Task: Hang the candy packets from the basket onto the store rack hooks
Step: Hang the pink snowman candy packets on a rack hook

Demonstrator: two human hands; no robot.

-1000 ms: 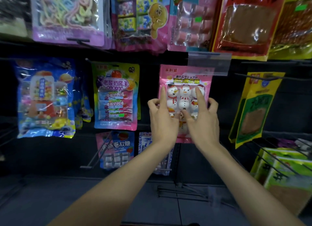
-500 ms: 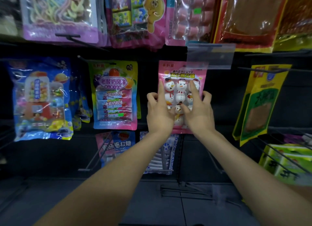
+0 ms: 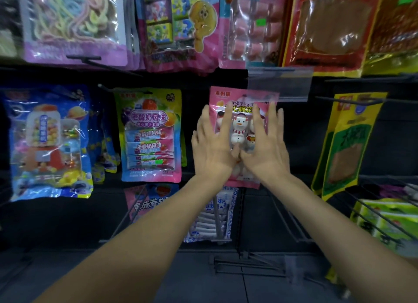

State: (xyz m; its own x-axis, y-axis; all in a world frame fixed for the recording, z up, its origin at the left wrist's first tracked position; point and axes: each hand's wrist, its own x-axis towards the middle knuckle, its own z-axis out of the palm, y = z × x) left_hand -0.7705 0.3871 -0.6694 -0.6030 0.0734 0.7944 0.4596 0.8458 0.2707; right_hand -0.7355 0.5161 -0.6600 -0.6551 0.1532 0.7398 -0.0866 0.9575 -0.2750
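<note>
Pressing flat on the packet, hung mid-rack under a clear tag strip, with left hand and right hand — fingers spread, nothing gripped. Probably light, slippery; best pinched at top edge.

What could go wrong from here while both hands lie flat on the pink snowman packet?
1. The clear label holder hides the top of the pink snowman packet, so I cannot tell whether it is hung securely; it might drop when released.
2. The left hand and right hand press with straight fingers, gripping nothing, so the packet could slide down.
</note>
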